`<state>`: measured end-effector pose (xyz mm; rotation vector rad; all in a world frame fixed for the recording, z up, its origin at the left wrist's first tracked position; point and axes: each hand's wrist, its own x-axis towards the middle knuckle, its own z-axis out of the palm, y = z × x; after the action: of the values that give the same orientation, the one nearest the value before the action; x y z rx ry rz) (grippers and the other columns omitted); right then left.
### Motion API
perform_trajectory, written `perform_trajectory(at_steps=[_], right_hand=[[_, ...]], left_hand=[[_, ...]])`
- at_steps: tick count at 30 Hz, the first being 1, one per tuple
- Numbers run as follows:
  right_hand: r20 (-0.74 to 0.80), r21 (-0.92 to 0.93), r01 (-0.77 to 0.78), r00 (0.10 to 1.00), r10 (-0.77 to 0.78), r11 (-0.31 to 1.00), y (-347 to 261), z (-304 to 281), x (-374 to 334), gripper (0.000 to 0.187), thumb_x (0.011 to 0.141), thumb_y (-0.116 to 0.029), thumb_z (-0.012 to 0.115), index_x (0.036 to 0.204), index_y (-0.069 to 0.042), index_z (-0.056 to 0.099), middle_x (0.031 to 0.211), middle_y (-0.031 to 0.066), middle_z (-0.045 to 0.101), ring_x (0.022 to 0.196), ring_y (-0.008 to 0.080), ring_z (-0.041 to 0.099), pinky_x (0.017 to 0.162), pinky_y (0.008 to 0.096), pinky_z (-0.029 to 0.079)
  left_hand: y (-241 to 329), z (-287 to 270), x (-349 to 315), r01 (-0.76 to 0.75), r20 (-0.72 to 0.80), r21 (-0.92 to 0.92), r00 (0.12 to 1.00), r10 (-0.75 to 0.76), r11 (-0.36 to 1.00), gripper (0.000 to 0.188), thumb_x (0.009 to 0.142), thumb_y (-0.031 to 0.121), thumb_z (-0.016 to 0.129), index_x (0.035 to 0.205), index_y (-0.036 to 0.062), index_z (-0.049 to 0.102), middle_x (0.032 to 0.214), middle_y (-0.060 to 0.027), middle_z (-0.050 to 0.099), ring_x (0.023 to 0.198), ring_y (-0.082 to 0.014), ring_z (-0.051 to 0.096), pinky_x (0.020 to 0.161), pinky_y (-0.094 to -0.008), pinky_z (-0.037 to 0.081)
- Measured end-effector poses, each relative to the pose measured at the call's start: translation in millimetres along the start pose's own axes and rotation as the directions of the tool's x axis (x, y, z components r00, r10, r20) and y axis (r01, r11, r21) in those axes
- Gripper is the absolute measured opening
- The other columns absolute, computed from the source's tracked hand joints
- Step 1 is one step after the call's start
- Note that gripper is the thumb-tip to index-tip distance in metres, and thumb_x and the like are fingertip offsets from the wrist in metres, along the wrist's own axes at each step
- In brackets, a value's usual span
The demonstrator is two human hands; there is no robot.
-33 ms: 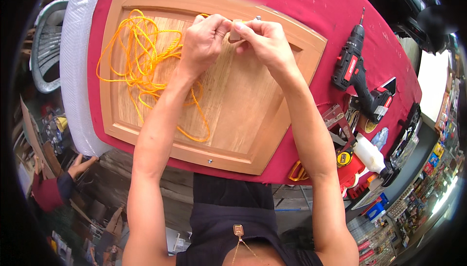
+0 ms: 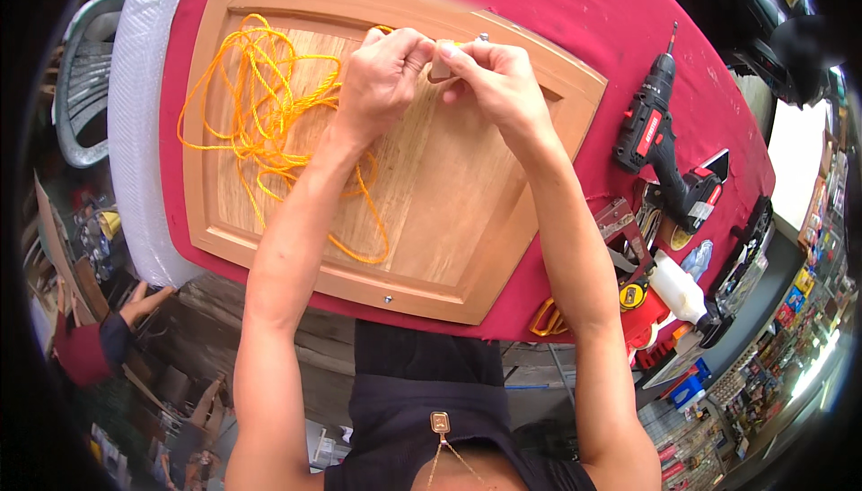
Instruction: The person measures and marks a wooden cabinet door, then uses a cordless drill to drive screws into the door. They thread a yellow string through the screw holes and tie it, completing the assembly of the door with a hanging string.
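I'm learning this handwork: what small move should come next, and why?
Perhaps tilt the right hand slightly for a clearer view: its thumb covers part of the small pale piece it pinches, and the left hand crowds close beside it.

Near the wooden panel's [image 2: 440, 195] far edge, the small brownish piece [image 2: 439, 70] between left hand [image 2: 386, 76] and right hand [image 2: 505, 81] has shifted slightly, its curved lower edge plainer.

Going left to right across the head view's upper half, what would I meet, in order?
Grey chair → bubble wrap → heap of yellow rope → left hand → right hand → cordless drill.
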<state>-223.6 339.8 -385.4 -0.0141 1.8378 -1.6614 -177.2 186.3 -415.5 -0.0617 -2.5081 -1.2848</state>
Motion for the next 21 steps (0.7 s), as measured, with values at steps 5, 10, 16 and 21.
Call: perform_trajectory(at_steps=[5,10,16,21], right_hand=[[-0.039,-0.079,-0.094,0.995,0.091,0.992,-4.8,1.9,2.8,0.032,0.088,-0.032,0.064,0.086,-0.001,0.071,0.067,0.003,0.065,0.053,0.0054,0.054,0.049,0.0222,0.043],[-0.055,-0.313,-0.189,0.982,0.181,0.931,-19.8,-2.9,1.8,0.037,0.086,-0.036,0.065,0.077,-0.001,0.07,0.055,0.0023,0.059,0.049,0.0076,0.052,0.048,0.024,0.041],[-0.223,-0.576,0.093,0.938,-0.265,0.812,-7.6,-3.9,-11.1,0.026,0.082,-0.027,0.07,0.072,-0.002,0.066,0.057,0.0064,0.058,0.048,0.0143,0.055,0.049,0.0301,0.044],[0.14,-0.741,0.603,0.57,-0.81,0.296,5.3,-11.9,7.5,0.012,0.071,-0.014,0.072,0.082,-0.015,0.067,0.077,-0.0017,0.057,0.067,0.0174,0.057,0.053,0.0304,0.048]], left_hand=[[-3.4,-0.5,0.8,-0.027,-0.002,-0.004,1.0,0.027,1.0,0.011,0.088,0.014,0.059,0.081,0.0055,0.062,0.072,-0.0079,0.062,0.065,-0.0281,0.053,0.065,-0.0354,0.042],[-4.8,0.8,-0.6,-0.026,-0.004,-0.015,1.0,0.026,1.0,0.013,0.089,0.014,0.058,0.08,0.0042,0.061,0.07,-0.008,0.06,0.065,-0.0257,0.052,0.063,-0.0344,0.042],[-3.7,-1.2,-1.3,0.043,0.05,0.013,0.998,-0.044,0.999,0.018,0.092,0.014,0.057,0.079,0.001,0.06,0.067,-0.0075,0.057,0.066,-0.0206,0.05,0.06,-0.0318,0.042],[-5.8,0.4,-0.5,0.036,0.04,0.003,0.999,-0.036,0.999,0.02,0.093,0.016,0.056,0.08,0.0006,0.06,0.067,-0.0075,0.057,0.065,-0.0205,0.049,0.06,-0.0316,0.042]])
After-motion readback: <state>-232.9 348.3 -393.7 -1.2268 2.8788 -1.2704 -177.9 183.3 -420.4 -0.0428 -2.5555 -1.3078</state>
